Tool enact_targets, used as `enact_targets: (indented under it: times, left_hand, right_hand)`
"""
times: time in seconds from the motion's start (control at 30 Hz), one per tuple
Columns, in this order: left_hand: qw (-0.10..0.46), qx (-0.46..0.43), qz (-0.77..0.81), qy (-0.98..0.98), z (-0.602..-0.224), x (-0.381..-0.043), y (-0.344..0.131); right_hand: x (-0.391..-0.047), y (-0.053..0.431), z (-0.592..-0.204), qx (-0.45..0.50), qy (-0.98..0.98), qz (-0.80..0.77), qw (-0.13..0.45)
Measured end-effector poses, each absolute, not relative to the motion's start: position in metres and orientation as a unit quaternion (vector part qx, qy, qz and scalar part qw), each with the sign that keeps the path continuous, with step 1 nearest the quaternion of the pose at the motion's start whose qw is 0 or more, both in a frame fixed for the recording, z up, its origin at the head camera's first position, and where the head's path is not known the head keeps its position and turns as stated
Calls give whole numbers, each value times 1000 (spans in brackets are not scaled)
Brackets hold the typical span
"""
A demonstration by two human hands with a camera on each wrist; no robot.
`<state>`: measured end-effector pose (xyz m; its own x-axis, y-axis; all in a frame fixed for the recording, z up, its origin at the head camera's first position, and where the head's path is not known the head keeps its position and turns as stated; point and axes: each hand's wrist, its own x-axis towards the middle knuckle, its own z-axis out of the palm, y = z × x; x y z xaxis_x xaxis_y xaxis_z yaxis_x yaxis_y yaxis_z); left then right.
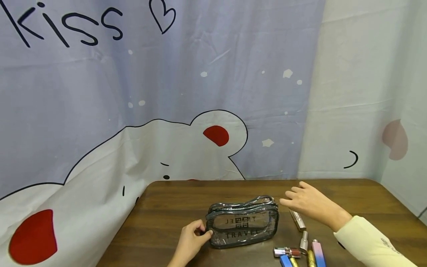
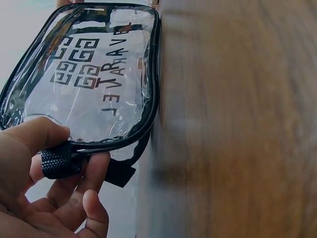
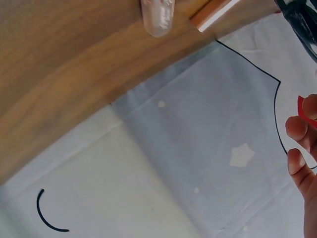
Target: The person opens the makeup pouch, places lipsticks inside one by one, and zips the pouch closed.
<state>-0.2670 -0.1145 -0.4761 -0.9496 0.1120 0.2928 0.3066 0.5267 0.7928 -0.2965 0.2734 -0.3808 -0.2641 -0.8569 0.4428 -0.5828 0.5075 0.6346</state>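
A see-through cosmetic pouch point(image 1: 241, 226) with black edging and the word TRAVEL stands upright on the wooden table. My left hand point(image 1: 191, 241) pinches its left end between thumb and fingers. In the left wrist view, that hand point(image 2: 59, 183) grips the pouch point(image 2: 94, 114) by a black fabric tab point(image 2: 62, 161). My right hand point(image 1: 307, 202) hovers beside the pouch's right end, fingers loosely bent, with no item showing in it. At the edge of the right wrist view, its fingertips point(image 3: 297, 158) stand apart from the pouch's black edge point(image 3: 302, 27).
Several lipstick-like tubes lie on the table point(image 1: 166, 207) right of the pouch: a silver one point(image 1: 298, 221), a shorter silver one point(image 1: 304, 242), a red and silver one point(image 1: 287, 252), a pink-blue one point(image 1: 318, 254) and others. A printed curtain point(image 1: 213, 85) hangs behind the table.
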Motion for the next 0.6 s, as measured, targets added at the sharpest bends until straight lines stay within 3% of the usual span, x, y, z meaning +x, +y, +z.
enact_targets:
  times: [0.6]
  left_hand:
    - [113, -124, -474, -864, -473, -265, -112]
  right_hand:
    - [-291, 275, -427, 438, -802, -76, 399]
